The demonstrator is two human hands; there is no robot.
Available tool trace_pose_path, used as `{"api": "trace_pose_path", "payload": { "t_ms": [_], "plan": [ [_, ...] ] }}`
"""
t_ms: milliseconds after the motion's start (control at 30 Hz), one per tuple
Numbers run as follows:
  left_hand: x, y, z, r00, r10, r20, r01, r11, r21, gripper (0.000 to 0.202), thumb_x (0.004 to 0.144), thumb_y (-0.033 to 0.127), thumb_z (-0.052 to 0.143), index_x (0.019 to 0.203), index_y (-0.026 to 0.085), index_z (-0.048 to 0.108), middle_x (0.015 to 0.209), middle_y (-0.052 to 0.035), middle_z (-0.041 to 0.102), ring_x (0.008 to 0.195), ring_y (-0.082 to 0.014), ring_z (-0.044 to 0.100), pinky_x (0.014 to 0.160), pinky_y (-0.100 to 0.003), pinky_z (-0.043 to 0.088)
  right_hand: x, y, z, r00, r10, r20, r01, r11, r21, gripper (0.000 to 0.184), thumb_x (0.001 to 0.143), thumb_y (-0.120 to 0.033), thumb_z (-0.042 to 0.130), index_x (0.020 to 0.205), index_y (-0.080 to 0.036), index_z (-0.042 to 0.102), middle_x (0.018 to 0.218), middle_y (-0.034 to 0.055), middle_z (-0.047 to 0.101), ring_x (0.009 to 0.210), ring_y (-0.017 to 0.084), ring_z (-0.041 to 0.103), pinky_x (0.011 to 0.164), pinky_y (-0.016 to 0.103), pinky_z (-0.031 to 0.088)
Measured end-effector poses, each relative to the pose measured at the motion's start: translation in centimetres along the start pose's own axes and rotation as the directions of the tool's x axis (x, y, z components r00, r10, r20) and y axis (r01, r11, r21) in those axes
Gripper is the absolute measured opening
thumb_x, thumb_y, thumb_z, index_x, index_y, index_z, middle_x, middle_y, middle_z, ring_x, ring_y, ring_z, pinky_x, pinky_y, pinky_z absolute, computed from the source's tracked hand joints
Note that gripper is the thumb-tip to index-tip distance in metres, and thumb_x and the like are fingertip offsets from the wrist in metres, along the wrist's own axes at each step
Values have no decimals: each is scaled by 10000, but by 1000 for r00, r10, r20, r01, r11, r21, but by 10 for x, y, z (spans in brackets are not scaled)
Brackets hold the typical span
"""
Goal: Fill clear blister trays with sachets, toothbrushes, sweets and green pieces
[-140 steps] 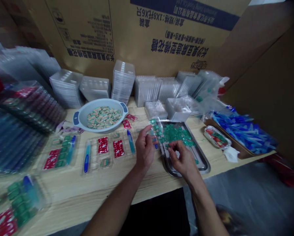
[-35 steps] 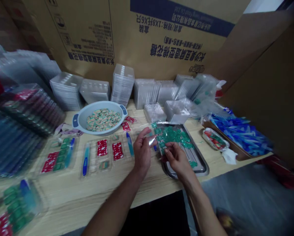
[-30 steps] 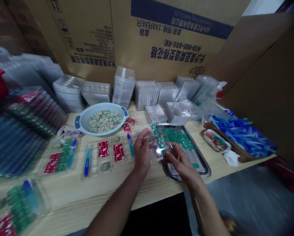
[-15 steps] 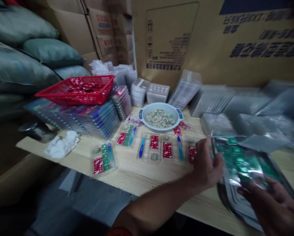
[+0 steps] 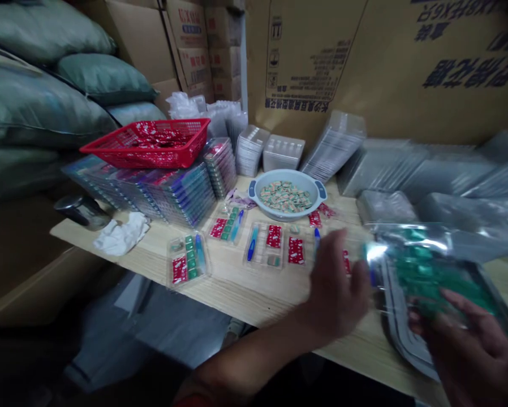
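My left hand (image 5: 336, 291) is raised over the table, its thumb and fingers apart and nothing visible between them. To its right, my right hand (image 5: 470, 339) grips a clear plastic blister tray (image 5: 375, 257) with a column of green square pieces (image 5: 417, 257) in it. Motion blurs that tray, and some of its contents cannot be made out. Beneath it lies a metal tray (image 5: 400, 333) with more green pieces. Behind my left hand, filled blister trays (image 5: 265, 243) hold red packets (image 5: 295, 250) and blue pens (image 5: 252, 243); one is partly hidden by the hand.
A light-blue basin (image 5: 260, 206) of small packets stands mid-table. A red basket (image 5: 147, 161) rests on stacked filled trays (image 5: 181, 198). Empty clear trays (image 5: 334, 144) line the back. White tissue (image 5: 122, 233) and a dark metal cup (image 5: 81, 212) are at left, near sacks (image 5: 105, 79).
My left hand has let go of the blister tray's edge and moved left, fingers spreading. The right hand keeps the tray. The view has shifted slightly right.
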State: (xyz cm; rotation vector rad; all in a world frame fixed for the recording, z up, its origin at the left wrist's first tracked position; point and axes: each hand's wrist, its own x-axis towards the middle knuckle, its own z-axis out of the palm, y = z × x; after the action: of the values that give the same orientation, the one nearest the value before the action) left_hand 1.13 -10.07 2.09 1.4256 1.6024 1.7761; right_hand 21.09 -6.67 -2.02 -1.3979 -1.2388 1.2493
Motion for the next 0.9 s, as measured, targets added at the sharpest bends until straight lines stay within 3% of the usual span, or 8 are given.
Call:
{"api": "trace_pose_path", "payload": {
  "t_ms": [67, 167, 233, 300, 400, 467, 633, 900],
  "plan": [
    [-7, -6, -30, 984, -154, -90, 150, 988, -45, 474, 981, 308, 511, 1443, 218, 447, 1441, -167, 518, 1330, -301, 505, 1156, -512, 394, -13, -19, 25, 1000, 8, -19, -7, 999, 40, 593, 687, -577, 762, 1234, -395, 623, 1063, 102, 681, 787, 268, 677, 687, 475, 550],
    [-14, -10, -69, 928, -372, -26, 362, 915, -176, 445, 944, 419, 611, 1344, 230, 564, 1362, -146, 600, 1239, -291, 587, 1064, -481, 484, -24, -31, 66, 968, -241, 76, 248, 962, -111, 521, 790, -510, 696, 1256, -303, 594, 1050, 83, 687, 815, 250, 674, 677, 404, 558],
    [-15, -8, -86, 868, -492, 68, 486, 813, -321, 502, 908, 500, 651, 1328, 233, 586, 1339, -150, 624, 1150, -285, 651, 959, -448, 550, -28, -30, 95, 855, -480, 197, 517, 817, -255, 410, 881, -381, 603, 1274, -266, 573, 1054, 104, 687, 857, 257, 667, 707, 405, 554],
    [-15, -8, -96, 819, -562, 121, 553, 712, -433, 597, 870, 541, 688, 1370, 243, 557, 1373, -160, 607, 1113, -283, 677, 879, -414, 582, -35, -28, 122, 685, -640, 348, 728, 579, -366, 389, 911, -225, 510, 1295, -236, 564, 1097, 141, 681, 939, 286, 652, 776, 448, 544],
    [-13, -19, -106, 805, -592, 22, 534, 709, -461, 655, 809, 504, 771, 1367, 244, 549, 1342, -147, 630, 1124, -266, 670, 855, -364, 582, -47, -29, 153, 507, -660, 555, 856, 312, -412, 485, 883, -102, 450, 1350, -195, 544, 1185, 184, 650, 1032, 328, 614, 822, 503, 520],
    [-9, -34, -114, 799, -596, -73, 512, 740, -436, 615, 809, 473, 772, 1329, 224, 559, 1256, -135, 678, 1072, -240, 683, 829, -337, 579, -51, -32, 162, 458, -630, 627, 887, 272, -374, 515, 896, -147, 488, 1411, -168, 494, 1272, 203, 601, 1120, 350, 573, 873, 533, 504],
    [9, -71, -140, 783, -582, -219, 533, 809, -246, 601, 864, 412, 673, 1385, 183, 479, 1123, -112, 716, 851, -181, 686, 712, -293, 560, -38, -24, 167, 441, -683, 582, 897, 332, -291, 517, 956, -245, 494, 1455, -129, 418, 1347, 203, 527, 1271, 325, 476, 1003, 525, 446],
    [31, -100, -143, 900, -384, -207, 433, 846, 311, 467, 926, 238, 479, 1378, 121, 480, 1067, -134, 702, 955, -242, 666, 892, -413, 534, -35, 19, 193, 476, -649, 594, 878, 312, -362, 426, 952, -157, 450, 1369, -133, 533, 1399, 179, 558, 1316, 314, 467, 1076, 536, 368]
  ]
}}
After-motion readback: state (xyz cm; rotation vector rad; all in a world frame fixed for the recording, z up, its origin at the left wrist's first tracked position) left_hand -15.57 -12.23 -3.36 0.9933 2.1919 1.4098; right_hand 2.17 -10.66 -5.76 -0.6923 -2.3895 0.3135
